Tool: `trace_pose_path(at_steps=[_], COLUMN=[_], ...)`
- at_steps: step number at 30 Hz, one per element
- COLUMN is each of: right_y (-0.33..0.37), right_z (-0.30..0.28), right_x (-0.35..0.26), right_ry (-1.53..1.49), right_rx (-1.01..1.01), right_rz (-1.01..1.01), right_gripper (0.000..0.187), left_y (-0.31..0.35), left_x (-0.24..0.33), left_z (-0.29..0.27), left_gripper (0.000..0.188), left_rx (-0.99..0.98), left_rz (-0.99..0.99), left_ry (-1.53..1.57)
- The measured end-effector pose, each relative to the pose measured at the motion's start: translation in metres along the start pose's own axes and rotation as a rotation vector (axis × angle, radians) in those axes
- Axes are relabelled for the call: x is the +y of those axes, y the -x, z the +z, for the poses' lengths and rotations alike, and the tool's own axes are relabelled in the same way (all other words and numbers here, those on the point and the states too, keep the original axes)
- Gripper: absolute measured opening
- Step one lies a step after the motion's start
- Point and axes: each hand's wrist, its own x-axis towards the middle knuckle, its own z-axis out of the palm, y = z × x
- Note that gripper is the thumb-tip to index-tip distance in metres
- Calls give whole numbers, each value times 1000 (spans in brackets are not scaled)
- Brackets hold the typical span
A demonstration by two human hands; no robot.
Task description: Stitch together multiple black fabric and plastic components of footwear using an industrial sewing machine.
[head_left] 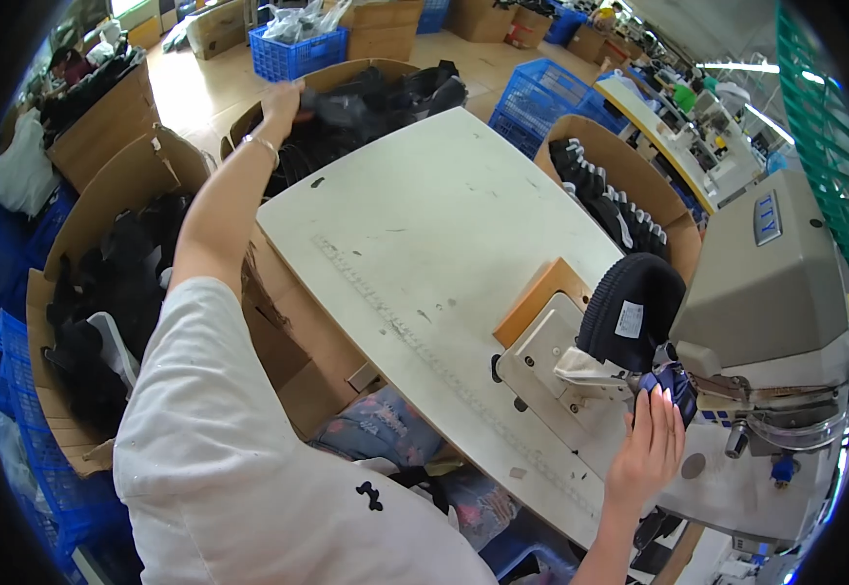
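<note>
Close by, the right hand (651, 439) lays its fingers over one dark blue piece (678, 383) at the sewing machine (761, 283), its grip hard to tell; just above sits one rounded, rib-edged black fabric piece (639, 283) bearing one white label (629, 319). Beyond one smooth, scuffed white tabletop (444, 214), the left hand (285, 102), its grip unclear, is at one cardboard box (385, 65) of soft black pieces (381, 97), with one lattice-walled blue plastic crate (298, 58) farther off.

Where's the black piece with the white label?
In the head view, the black piece is right of centre, beside the grey machine, above the right hand.
</note>
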Motion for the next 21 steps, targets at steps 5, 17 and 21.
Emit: trace_pose_path(at_steps=[5, 17, 21], right_y=[2, -7, -5], right_z=[-6, -2, -1], right_x=[-9, 3, 5], right_ry=[40, -3, -20], right_rx=[-7, 74, 77], right_rz=[27, -27, -9], right_gripper=[29, 29, 23], left_y=[59, 372, 339], left_x=[167, 246, 278], left_z=[1, 14, 80], left_gripper=[26, 40, 43], left_rx=[-296, -1919, -1283], left_rz=[122, -847, 610], left_ry=[621, -46, -234])
